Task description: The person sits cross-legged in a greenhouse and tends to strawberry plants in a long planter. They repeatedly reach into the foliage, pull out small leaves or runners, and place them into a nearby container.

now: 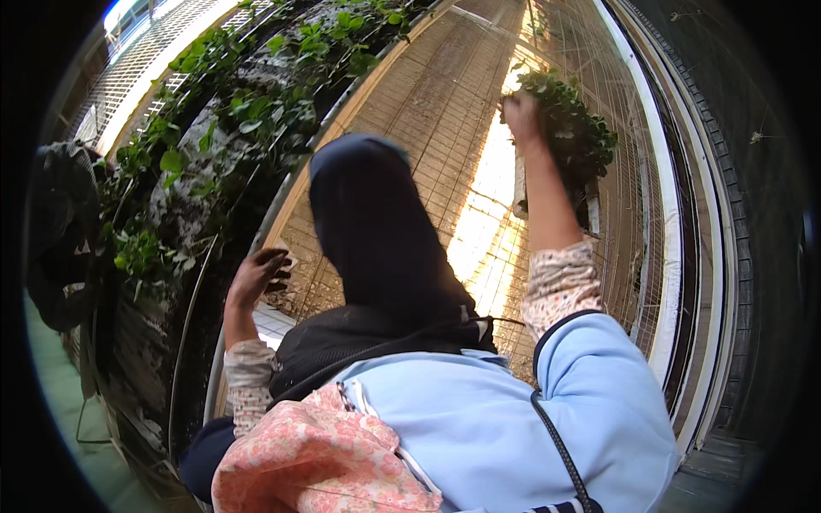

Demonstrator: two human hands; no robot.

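My left hand (258, 277) hangs beside the edge of the raised plant bed, its fingers dark and slightly curled; a small pale thing shows behind the fingers, and I cannot tell whether they hold it. My right hand (523, 115) reaches forward at the near edge of a dense bunch of leafy green plants (564, 122). Its fingers are curled and blurred, so whether they grip a stem is unclear. The bunch stands over a pale container (594, 211), mostly hidden by my forearm and the leaves.
A long raised bed with leafy plants (250, 115) and dark sheeting runs along my left. Wire mesh (423, 96) lies over the brown ground ahead, crossed by a bright strip of sun. White rails (667, 256) curve along the right. Another person (61, 224) is at the far left.
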